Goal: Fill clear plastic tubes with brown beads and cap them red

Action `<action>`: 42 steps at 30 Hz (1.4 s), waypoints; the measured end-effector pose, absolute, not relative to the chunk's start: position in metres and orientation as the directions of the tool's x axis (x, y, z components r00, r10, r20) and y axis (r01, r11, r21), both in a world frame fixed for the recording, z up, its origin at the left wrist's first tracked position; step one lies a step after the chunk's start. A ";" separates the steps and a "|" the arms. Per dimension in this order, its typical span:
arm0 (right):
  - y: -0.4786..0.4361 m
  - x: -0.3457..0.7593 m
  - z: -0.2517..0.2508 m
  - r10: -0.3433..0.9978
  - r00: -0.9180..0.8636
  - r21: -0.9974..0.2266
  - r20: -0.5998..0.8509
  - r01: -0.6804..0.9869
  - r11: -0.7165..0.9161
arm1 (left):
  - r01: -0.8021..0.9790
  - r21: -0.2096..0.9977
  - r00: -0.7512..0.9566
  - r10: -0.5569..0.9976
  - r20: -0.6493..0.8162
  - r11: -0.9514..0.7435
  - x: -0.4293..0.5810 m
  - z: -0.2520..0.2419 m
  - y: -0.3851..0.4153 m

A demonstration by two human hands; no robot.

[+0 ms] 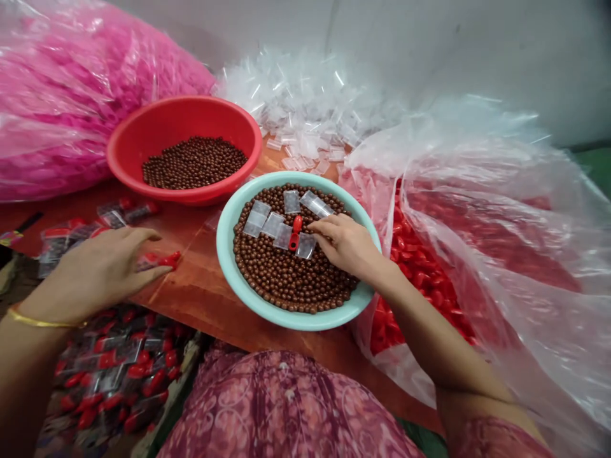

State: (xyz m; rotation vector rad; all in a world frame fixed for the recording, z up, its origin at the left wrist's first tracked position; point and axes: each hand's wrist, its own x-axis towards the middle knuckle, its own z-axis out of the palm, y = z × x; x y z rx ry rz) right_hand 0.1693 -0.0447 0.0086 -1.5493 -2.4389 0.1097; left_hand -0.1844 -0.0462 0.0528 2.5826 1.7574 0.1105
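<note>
A teal bowl [224, 254] full of small brown balls [281, 280] sits in front of me on the red table. Several small clear bags [260, 218] and one red plastic piece [295, 233] lie on the balls. My right hand [346, 245] rests in the bowl, its fingers curled and pinched at a clear bag beside the red piece. My left hand [98, 270] lies on the table to the left, fingers closed on a filled clear packet with red pieces [160, 261].
A red bowl [138, 137] of brown balls stands behind. Loose clear bags [305, 102] are heaped at the back. A big clear sack of red pieces [429, 267] lies at right, a pink-filled sack [62, 89] at left. Filled packets [114, 375] fill a box below the table edge.
</note>
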 end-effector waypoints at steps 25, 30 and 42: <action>-0.045 0.186 0.005 0.872 -0.352 -0.200 0.341 0.879 0.433 | 0.750 0.123 0.659 0.720 -0.216 -0.650 0.014 0.019 -0.012; -0.071 0.167 0.016 0.851 -0.518 -0.163 0.085 0.835 0.525 | 0.788 0.315 0.611 0.730 -0.306 -0.529 0.031 0.007 0.002; -0.075 0.107 -0.009 0.707 -0.700 -0.079 -0.100 0.714 0.696 | 0.612 0.046 0.778 0.592 -0.211 -0.789 0.010 0.036 -0.005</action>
